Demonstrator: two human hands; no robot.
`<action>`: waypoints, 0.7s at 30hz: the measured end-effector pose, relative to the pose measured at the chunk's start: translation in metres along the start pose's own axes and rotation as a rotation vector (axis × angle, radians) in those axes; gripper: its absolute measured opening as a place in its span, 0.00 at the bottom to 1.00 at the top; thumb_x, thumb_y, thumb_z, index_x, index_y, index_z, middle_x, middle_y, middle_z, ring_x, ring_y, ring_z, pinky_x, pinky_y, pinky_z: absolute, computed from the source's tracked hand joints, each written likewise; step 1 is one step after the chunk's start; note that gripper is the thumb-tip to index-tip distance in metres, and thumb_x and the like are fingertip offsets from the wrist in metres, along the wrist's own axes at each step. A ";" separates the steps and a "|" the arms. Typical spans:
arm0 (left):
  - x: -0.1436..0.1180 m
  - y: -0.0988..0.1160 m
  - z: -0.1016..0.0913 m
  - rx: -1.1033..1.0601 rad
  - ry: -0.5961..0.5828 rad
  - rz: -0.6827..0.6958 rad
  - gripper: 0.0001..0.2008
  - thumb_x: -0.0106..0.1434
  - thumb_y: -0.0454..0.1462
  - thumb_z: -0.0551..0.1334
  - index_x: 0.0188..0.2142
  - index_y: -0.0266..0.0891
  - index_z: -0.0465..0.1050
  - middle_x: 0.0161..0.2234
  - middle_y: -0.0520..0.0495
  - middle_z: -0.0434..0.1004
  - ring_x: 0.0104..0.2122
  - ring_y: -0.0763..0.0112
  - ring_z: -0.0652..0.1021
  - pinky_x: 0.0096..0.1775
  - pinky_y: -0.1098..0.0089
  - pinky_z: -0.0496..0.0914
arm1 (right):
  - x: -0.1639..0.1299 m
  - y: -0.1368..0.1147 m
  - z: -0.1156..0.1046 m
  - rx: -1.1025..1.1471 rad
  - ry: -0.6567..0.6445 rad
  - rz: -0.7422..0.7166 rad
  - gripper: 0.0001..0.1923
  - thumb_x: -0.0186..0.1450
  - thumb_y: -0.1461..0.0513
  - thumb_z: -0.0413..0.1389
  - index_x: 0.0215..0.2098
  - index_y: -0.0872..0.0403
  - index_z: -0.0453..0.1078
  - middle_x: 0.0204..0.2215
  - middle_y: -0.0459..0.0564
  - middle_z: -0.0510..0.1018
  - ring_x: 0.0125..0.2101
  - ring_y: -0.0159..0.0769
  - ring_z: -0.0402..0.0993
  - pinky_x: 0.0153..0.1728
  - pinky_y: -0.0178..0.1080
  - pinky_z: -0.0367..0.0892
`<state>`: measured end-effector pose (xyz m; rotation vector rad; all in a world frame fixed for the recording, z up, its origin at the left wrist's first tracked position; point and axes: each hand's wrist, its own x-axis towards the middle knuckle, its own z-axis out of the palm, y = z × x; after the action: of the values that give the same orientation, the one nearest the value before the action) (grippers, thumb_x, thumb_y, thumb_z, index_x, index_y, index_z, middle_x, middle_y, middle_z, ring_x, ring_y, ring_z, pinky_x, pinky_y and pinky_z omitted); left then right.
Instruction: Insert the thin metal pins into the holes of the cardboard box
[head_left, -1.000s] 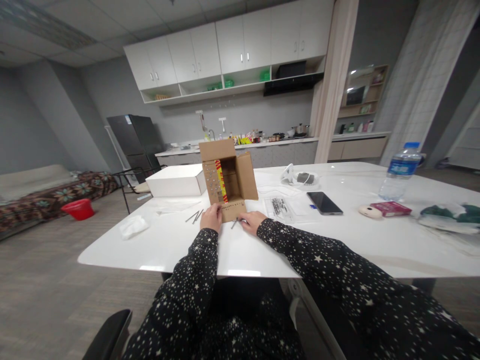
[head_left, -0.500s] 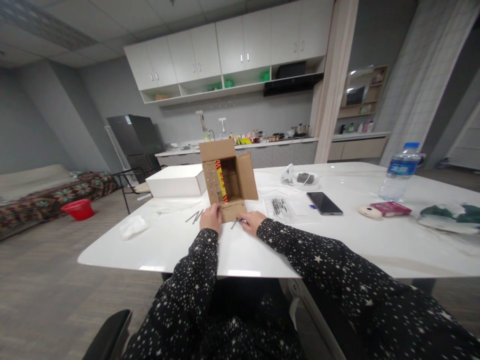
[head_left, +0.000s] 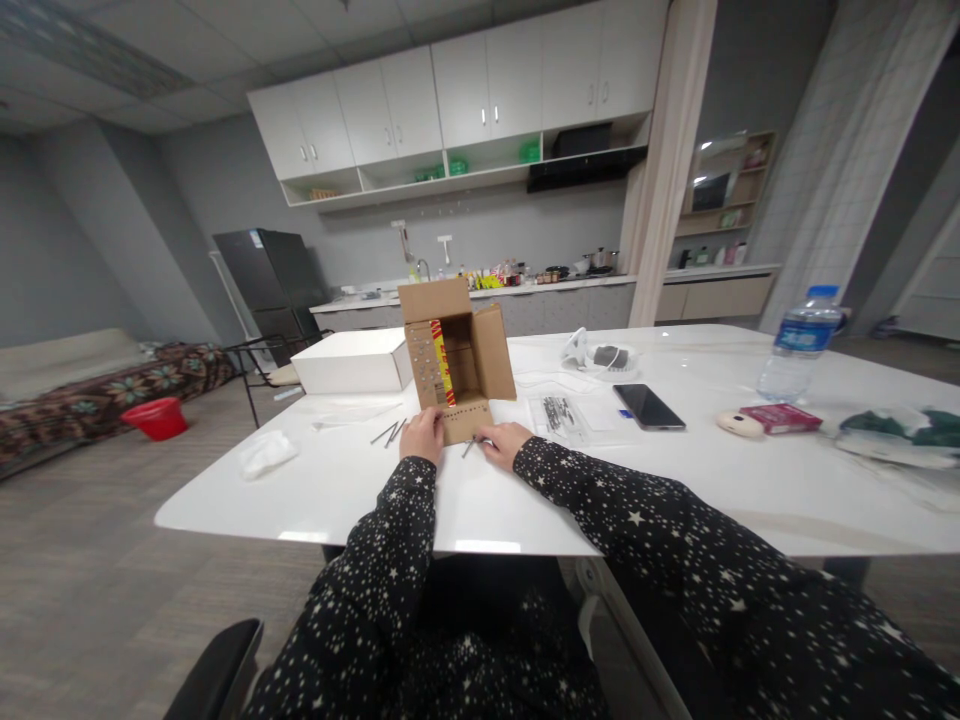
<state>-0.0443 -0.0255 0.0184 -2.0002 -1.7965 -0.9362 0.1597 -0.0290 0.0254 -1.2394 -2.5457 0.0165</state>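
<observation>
A small brown cardboard box (head_left: 459, 350) stands open on the white table (head_left: 525, 500), its flaps spread and a red and yellow strip showing inside. My left hand (head_left: 422, 436) rests against the box's lower left flap, which has a row of small holes. My right hand (head_left: 504, 440) lies on the table at the box's lower right, touching a thin metal nail (head_left: 469, 447). Two more nails (head_left: 390, 432) lie loose on the table to the left of my left hand.
A white box (head_left: 352, 362) sits behind on the left, a crumpled tissue (head_left: 266, 452) nearer the table edge. To the right lie a clear bag of nails (head_left: 559, 413), a phone (head_left: 649, 407), a water bottle (head_left: 799, 343) and a red packet (head_left: 780, 417).
</observation>
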 end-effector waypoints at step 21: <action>0.000 0.001 -0.002 -0.010 -0.031 0.002 0.08 0.62 0.34 0.54 0.39 0.40 0.69 0.40 0.45 0.76 0.42 0.62 0.75 0.43 0.63 0.66 | 0.000 0.000 0.000 -0.002 0.010 -0.008 0.15 0.65 0.60 0.47 0.47 0.49 0.70 0.38 0.48 0.79 0.37 0.37 0.74 0.39 0.36 0.61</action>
<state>-0.0437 -0.0273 0.0200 -2.0334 -1.8094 -0.9198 0.1597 -0.0289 0.0250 -1.2264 -2.5423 0.0060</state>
